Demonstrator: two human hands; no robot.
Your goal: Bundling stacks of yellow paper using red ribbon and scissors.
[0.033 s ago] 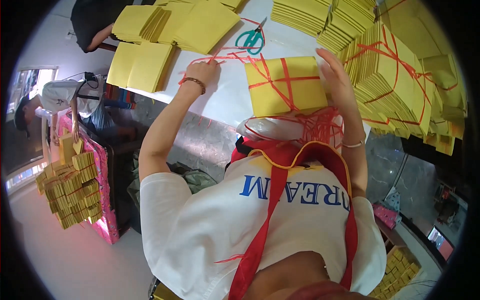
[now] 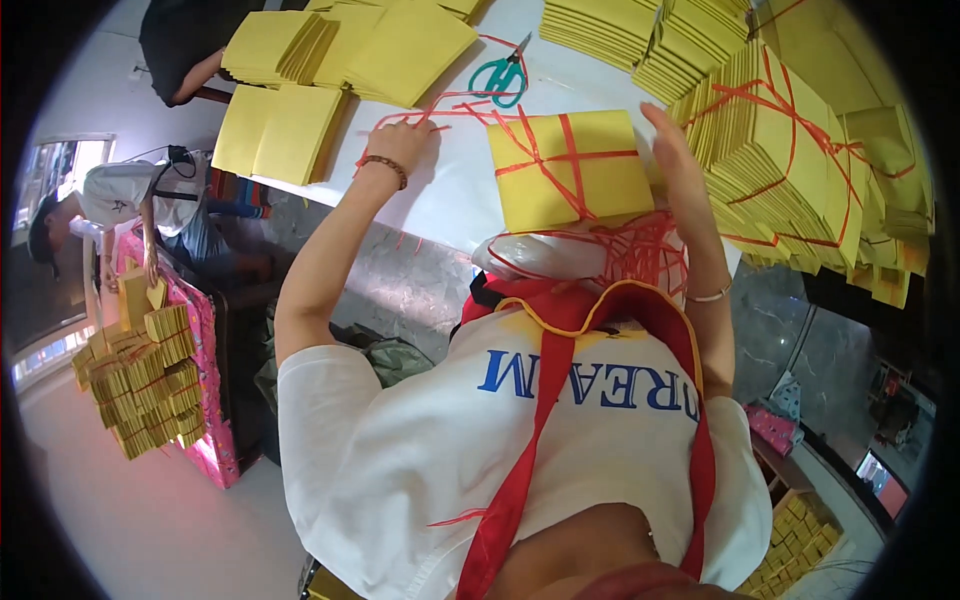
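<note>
A bundle of yellow paper envelopes or bags (image 2: 610,185), cross-tied with red plastic string, lies at the table's near edge. My right hand (image 2: 677,158) is just to its right, fingers stretched out and open; its lower part passes behind the bundle's corner. To the left, my left hand (image 2: 402,147) rests on the white tabletop (image 2: 465,200) with curled fingers. Loose red string (image 2: 470,98) runs in to those fingers, which appear closed on it. Teal-handled scissors (image 2: 500,80) lie beyond, between the hand and the bundle.
Loose yellow stacks (image 2: 410,50) stand at the far left of the table. A large tied stack (image 2: 775,150) rises on the right. A red string tangle (image 2: 645,255) hangs below the near edge. Further left, a person (image 2: 135,190) stands by a pink-covered table (image 2: 215,400) holding yellow bundles.
My right hand has shifted very slightly to the right, away from the bundle. My left hand stays in place on the table.
</note>
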